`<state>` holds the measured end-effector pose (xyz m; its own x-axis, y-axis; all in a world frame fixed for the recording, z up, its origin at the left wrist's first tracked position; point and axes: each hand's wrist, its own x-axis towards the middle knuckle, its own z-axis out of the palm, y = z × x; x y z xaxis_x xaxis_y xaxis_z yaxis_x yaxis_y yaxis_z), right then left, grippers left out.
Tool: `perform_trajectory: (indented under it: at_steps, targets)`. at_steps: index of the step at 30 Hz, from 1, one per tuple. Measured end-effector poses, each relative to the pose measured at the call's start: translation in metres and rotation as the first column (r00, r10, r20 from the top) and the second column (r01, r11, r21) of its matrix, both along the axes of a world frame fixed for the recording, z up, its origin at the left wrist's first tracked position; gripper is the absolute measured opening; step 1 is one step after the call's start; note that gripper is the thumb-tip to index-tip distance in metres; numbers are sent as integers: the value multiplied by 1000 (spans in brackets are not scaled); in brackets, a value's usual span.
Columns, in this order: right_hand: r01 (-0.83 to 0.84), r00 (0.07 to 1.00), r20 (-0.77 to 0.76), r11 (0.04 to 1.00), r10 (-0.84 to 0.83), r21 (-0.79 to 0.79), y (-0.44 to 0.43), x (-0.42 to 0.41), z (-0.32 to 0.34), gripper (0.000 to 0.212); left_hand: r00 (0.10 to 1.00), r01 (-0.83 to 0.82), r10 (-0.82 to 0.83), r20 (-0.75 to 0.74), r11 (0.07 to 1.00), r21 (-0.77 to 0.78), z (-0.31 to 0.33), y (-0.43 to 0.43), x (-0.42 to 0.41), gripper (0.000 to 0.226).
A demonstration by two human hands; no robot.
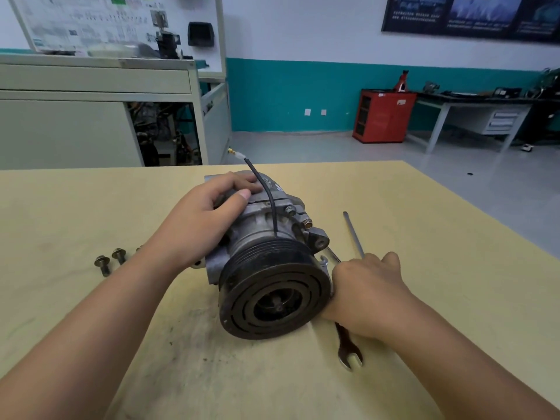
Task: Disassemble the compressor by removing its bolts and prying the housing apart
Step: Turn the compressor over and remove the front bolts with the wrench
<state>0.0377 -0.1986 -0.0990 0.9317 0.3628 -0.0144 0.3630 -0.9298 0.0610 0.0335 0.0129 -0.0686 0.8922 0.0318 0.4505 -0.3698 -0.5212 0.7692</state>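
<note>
Wrench (pixel 350 356) under right hand (pixel 368 294), fingers' grip unseen, left hand (pixel 197 219) clasping compressor (pixel 272 268), 2 bolts (pixel 102 262) at left

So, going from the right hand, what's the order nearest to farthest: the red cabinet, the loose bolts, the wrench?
1. Wrench, passing under the right hand.
2. Loose bolts, on the table left of the compressor.
3. Red cabinet, by the far wall.
</note>
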Motion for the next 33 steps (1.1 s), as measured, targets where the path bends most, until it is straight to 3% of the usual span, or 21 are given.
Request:
perform_trajectory:
  at_steps: [5, 10, 15, 20, 24, 29, 31, 33]
  targets:
    - [8, 1000, -15, 1000, -8, 17, 8, 6, -3, 36, 1000, 4, -4, 15, 1000, 5, 1, -1, 0, 29]
    - [-44, 991, 123, 998, 48, -38, 10, 2, -10, 30, 999, -23, 23, 23, 1000, 16, 0, -3, -2, 30]
    - [-36, 991, 126, 999, 39, -25, 9, 2, -11, 28, 998, -66, 66, 17, 997, 33, 3, -6, -3, 28]
    - [-18, 996, 91, 998, 12, 67, 5, 3, -12, 31, 977, -182, 191, 91, 979, -94, 6, -14, -3, 37]
    - [-16, 996, 89, 997, 9, 79, 7, 5, -14, 34, 911, -334, 393, 126, 881, -334, 17, -16, -9, 33]
    - [-36, 999, 10, 993, 35, 112, 7, 7, -13, 34, 844, -406, 482, 234, 860, -308, 32, -23, -40, 18]
    - [-18, 999, -39, 983, 26, 180, 7, 8, -4, 28, 848, -399, 471, 244, 870, -290, 34, -30, -56, 17]
    - [75, 992, -122, 930, -33, 359, 0, 9, 12, 28, 867, -350, 424, 260, 892, -287, 32, -39, -72, 17]
